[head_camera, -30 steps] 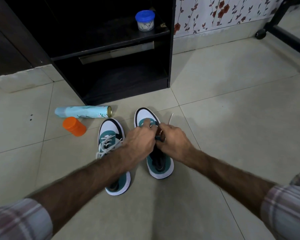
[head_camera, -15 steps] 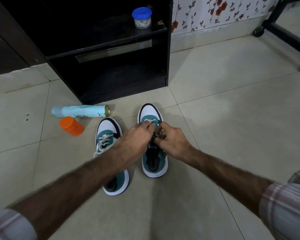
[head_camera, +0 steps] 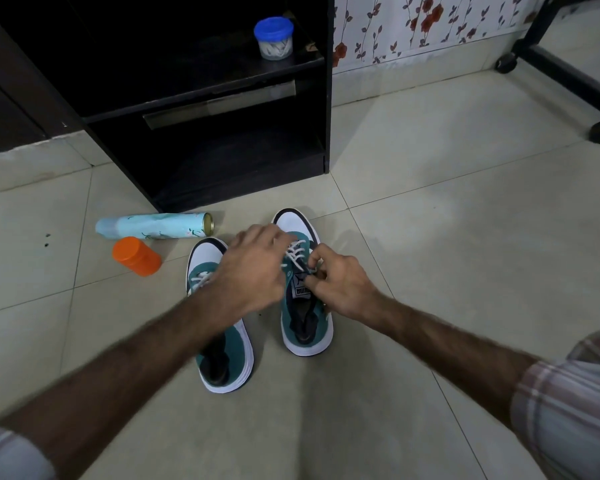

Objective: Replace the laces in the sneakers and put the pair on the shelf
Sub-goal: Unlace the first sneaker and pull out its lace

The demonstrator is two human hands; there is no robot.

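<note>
hidden: left hand [head_camera: 253, 268] covers the inner side of the right sneaker [head_camera: 303, 292] and part of the left sneaker [head_camera: 219, 327]; its fingertips are out of sight, so I can't tell if it grips anything or just rests there
right hand: right hand [head_camera: 340, 284] has fingers curled, pinching the white lace [head_camera: 297, 252] near the tongue of the right sneaker
lace state: right sneaker shows crossed rows over the front eyelets, top end buried under the fingers; left sneaker shows a few white lace [head_camera: 201, 278] rows by the wrist, rest blocked by the forearm
cut off: both plaid sleeves run out of frame at the bottom corners; black wheeled frame [head_camera: 565, 74] clipped at top right
dark: shelf unit [head_camera: 326, 109] interior is near black, lower bay contents unreadable
count: 2 sneakers (teal, white toes, white soles), 2 hands, 1 spray can [head_camera: 153, 226], 1 orange cap [head_camera: 136, 256], 1 blue-lidded tub [head_camera: 274, 38]
task location: both sneakers stand side by side on the floor [head_camera: 465, 237], toes toward the shelf unit, just in front of its lower bay
tub: on the upper shelf board, near its right edge
can/cap: can lies on its side left of the sneakers, cap just beside it, both apart from the shoes
room: open tile to the right of the sneakers and in front of the lower bay
</note>
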